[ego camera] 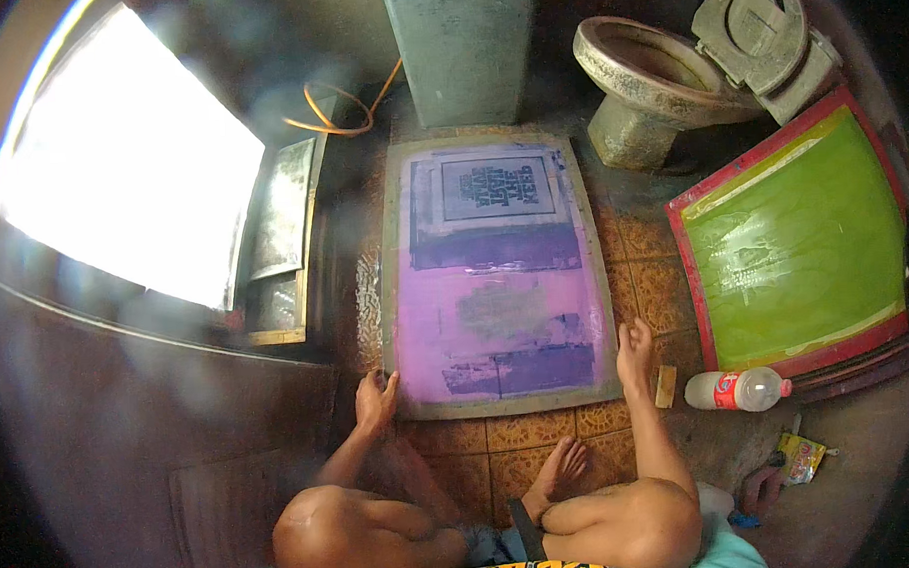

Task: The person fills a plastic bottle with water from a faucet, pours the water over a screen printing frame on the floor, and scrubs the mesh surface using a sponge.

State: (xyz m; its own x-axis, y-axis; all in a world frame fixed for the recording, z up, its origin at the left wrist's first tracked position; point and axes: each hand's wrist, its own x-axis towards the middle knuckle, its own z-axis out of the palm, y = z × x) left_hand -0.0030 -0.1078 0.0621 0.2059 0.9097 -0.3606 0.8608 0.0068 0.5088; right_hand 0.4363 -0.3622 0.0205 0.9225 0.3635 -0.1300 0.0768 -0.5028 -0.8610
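Note:
A screen printing frame [499,282] lies flat on the tiled floor before me, its mesh stained pink and purple. Block lettering inside a thin rectangle shows near its far end. My left hand [376,398] is at the near left corner, thumb along the frame's edge; its fingers are partly hidden. My right hand [635,353] is beside the right edge near the corner, fingers curled; whether it grips the edge is not clear. A small wooden block [664,386] lies just right of my right wrist.
A dirty toilet [642,74] stands at the far right. A red frame with green mesh [799,249] leans below it, near a plastic bottle [736,390] and a yellow packet [801,458]. An orange hose [344,128] lies beyond, beside a grey pillar [465,58]. Smaller frames [283,207] stand left.

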